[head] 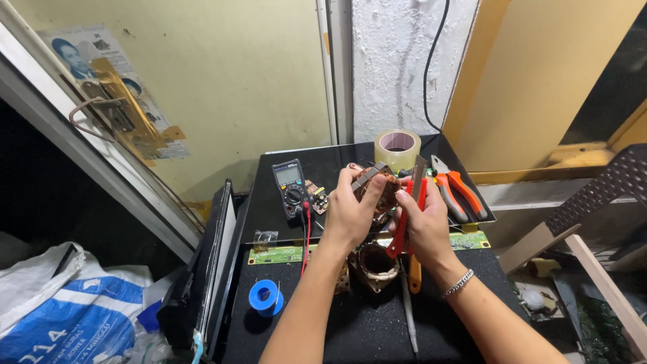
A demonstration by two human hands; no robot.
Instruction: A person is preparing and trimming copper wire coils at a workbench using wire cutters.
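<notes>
Head view, the only one on record: my left hand (350, 212) is closed around a small copper-wound coil block (375, 185), held up above the black surface (377, 330), thumb on its near face and fingers (350, 176) curled over the top. My right hand (424, 222) is closed on a red-handled utility knife (408, 216), blade end raised and resting against the right side of the coil block; whether the edge is cutting in or only touching, I cannot tell. Directly below the hands lies a second coil piece (376, 266) on the surface, with an orange-handled tool (414, 273) and a slim grey rod (408, 313) just beside it. Further items noted: a multimeter (291, 189) with red lead to the left, a small circuit board (315, 197) touching its right side, a roll of clear tape (397, 148) at the back, orange-handled pliers (458, 192) to the right, a long green board strip (283, 253) across the middle, and a blue spool (266, 296) near the front left. Judgement: the step in hand appears to be stripping or prying at the coil block with the knife. The next move calls for a firm left grip, a shallow blade angle and the edge directed away from my left fingers.
</notes>
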